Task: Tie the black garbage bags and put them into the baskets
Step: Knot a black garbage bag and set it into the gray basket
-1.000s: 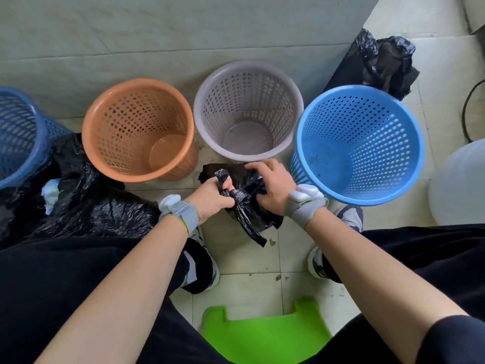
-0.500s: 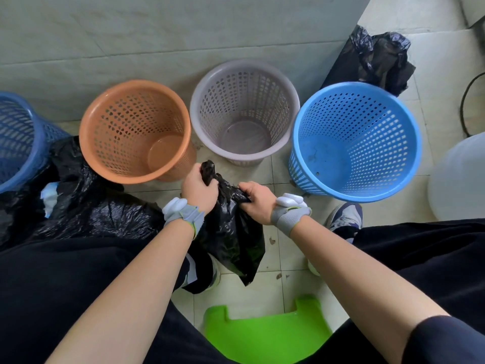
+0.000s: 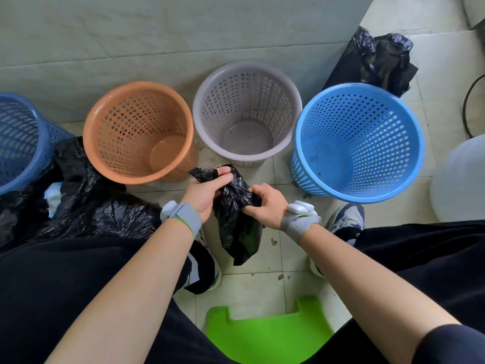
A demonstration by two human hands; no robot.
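Observation:
A small black garbage bag (image 3: 236,227) hangs between my knees above the tiled floor. My left hand (image 3: 204,191) grips its bunched top, and one end of the plastic sticks out past my fingers to the left. My right hand (image 3: 266,204) pinches the bag's neck from the right side. In front stand an orange basket (image 3: 90,137), a grey basket (image 3: 298,106) and a light blue basket (image 3: 417,143), all three with nothing inside.
A dark blue basket (image 3: 39,158) sits at the far left beside a heap of black bags (image 3: 86,206). Another black bag (image 3: 378,59) lies behind the light blue basket. A green stool (image 3: 265,334) is under me, and a white rounded object (image 3: 462,179) stands at right.
The bag's top went from a tight twist to being pulled apart, and now my hands bunch it together again. My left hand has shifted right and my right hand has come closer.

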